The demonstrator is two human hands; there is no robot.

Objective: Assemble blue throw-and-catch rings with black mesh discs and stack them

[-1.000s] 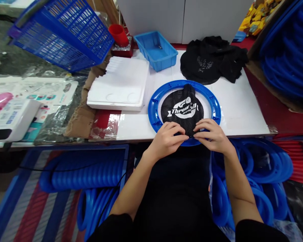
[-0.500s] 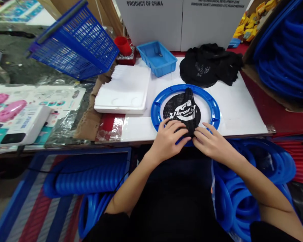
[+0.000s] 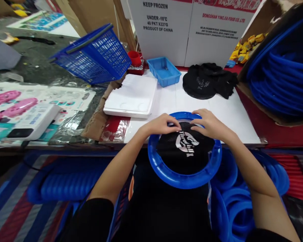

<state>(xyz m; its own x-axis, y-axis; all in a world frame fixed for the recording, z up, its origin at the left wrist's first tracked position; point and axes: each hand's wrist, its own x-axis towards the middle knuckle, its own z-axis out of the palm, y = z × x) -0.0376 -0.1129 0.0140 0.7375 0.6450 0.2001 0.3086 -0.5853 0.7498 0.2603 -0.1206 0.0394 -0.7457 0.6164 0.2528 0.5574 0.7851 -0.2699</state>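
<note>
Pinching black mesh (image 3: 185,148) at blue ring (image 3: 184,178) far rim, left hand (image 3: 161,125) plus right hand (image 3: 209,126). Likely best: keep tension even.

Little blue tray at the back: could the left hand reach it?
Probably yes. Only bare white tabletop lies between the left hand and the little blue tray, though that hand is busy holding the blue ring.

"KEEP FROZEN, UNDER -18°C, 40 PKT X227G, PRODUCT OF CHINA" on the white carton (image 3: 161,30)
</note>
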